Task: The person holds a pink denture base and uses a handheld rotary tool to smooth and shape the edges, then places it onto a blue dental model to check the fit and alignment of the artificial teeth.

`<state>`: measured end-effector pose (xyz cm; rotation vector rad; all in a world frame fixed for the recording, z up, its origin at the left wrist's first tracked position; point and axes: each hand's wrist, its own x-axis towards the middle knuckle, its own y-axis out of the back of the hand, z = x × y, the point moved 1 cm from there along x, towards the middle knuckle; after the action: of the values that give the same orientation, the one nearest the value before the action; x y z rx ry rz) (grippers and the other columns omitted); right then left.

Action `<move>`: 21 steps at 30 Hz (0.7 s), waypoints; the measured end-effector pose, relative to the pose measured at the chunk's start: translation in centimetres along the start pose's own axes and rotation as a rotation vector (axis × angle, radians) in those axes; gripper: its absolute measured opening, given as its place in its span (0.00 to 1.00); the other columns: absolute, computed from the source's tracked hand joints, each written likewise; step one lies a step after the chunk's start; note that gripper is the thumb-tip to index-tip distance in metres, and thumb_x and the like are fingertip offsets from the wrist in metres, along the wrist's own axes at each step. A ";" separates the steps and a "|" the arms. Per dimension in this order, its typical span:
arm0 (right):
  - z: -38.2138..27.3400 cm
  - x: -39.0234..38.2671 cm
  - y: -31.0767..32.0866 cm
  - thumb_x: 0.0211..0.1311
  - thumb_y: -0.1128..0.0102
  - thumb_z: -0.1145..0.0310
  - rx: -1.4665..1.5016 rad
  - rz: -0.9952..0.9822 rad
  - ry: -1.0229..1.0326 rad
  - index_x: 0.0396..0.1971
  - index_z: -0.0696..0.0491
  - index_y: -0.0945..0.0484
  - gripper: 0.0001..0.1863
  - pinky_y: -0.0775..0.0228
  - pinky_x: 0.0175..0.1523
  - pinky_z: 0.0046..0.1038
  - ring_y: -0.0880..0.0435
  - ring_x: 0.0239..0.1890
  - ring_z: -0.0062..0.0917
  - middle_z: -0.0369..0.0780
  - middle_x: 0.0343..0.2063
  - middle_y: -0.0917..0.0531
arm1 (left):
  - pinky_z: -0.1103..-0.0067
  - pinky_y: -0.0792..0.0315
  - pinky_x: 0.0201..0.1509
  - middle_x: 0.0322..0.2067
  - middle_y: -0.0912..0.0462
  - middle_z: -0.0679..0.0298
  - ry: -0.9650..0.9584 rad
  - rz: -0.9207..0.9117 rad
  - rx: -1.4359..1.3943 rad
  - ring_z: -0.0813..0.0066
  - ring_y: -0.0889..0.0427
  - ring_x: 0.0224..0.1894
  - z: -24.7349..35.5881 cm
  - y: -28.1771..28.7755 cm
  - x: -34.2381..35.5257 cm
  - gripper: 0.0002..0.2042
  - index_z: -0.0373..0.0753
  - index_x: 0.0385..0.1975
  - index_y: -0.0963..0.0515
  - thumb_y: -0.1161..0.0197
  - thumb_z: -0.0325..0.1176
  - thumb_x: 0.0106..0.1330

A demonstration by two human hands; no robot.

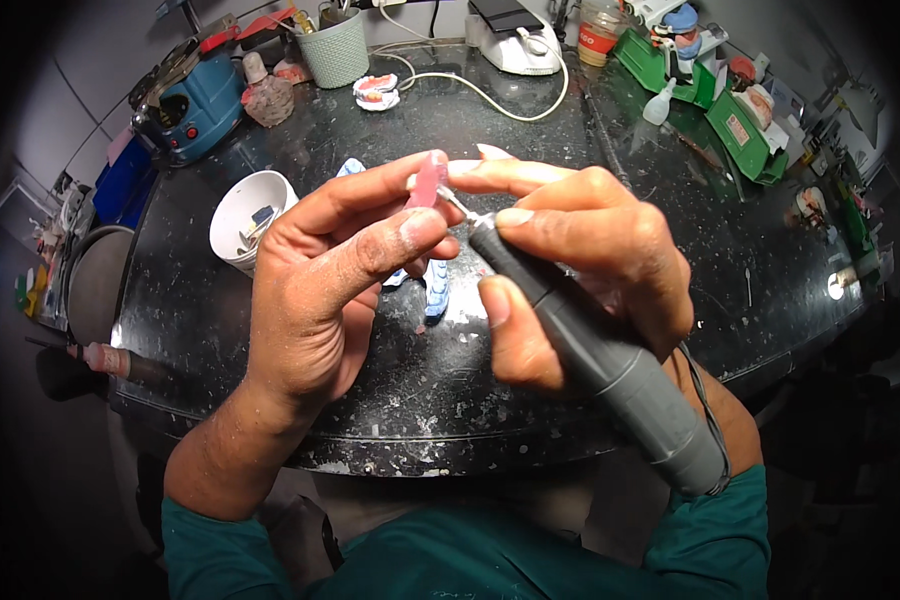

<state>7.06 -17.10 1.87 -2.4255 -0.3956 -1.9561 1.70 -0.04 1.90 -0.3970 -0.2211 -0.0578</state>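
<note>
Grinding small stuff like this is all abt bracing imo. L hand (315, 260) has the pink piece (426, 185) pinched btwn thumb and fingertips, held up over the bench (390, 385), and R hand (620, 250) is wrapped round the drill (605, 350) w/ its tip (448, 197) right at the piece. Can't tell if it's actually cutting rn.

Tips fwiw: rest a R finger against the L hand so both move as one. One R finger is stretched out close to the piece, prob for that, but can't tell if it's touching. Light pressure, short strokes, and turn the piece rather than chasing it w/ the drill. Don't park in one spot b/c heat could mess up the surface. Watch the L thumb too, it's v close to the tip. Keep the cord (707, 405) clear of the wrist.

As for looks: pinkish, smallish, kinda matte, flat-ish side towards the tip afaict. There's a pale bit at its L edge, too small to say what. Fingers hide the rest, so no clue abt the back. Whitish dust on the L thumb btw.
</note>
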 end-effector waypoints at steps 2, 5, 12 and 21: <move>-0.1 0.1 -0.1 0.39 0.32 0.83 0.028 0.033 0.014 0.33 0.61 0.23 0.17 0.20 0.51 0.42 0.14 0.39 0.40 0.47 0.29 0.19 | 0.79 0.24 0.49 0.41 0.16 0.54 -0.027 0.018 -0.068 0.72 0.16 0.42 0.0 -0.3 -0.1 0.17 0.30 0.53 0.24 0.36 0.24 0.64; -0.4 0.2 0.0 0.37 0.30 0.82 0.023 0.048 0.021 0.32 0.60 0.22 0.16 0.20 0.51 0.41 0.14 0.39 0.39 0.45 0.28 0.19 | 0.77 0.24 0.50 0.44 0.17 0.52 -0.045 -0.009 -0.116 0.70 0.16 0.44 -0.2 -0.4 -0.2 0.19 0.30 0.56 0.27 0.36 0.24 0.64; -0.6 0.1 -0.2 0.39 0.29 0.80 0.027 0.075 0.055 0.32 0.60 0.21 0.15 0.19 0.51 0.42 0.13 0.39 0.37 0.45 0.29 0.19 | 0.73 0.23 0.55 0.45 0.17 0.50 -0.050 -0.052 -0.239 0.65 0.16 0.48 -0.2 -0.9 -0.6 0.19 0.30 0.57 0.29 0.39 0.21 0.65; -0.8 0.2 0.9 0.49 0.30 0.80 -0.058 -0.145 0.053 0.49 0.54 0.32 0.28 0.23 0.54 0.54 0.16 0.47 0.45 0.47 0.38 0.21 | 0.69 0.24 0.57 0.44 0.17 0.51 -0.024 -0.073 -0.280 0.64 0.17 0.49 -0.6 -0.8 -0.6 0.20 0.32 0.57 0.31 0.40 0.20 0.66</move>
<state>6.49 -18.04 2.40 -2.4368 -0.5352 -2.1118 1.11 -1.01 1.55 -0.6692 -0.2519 -0.1568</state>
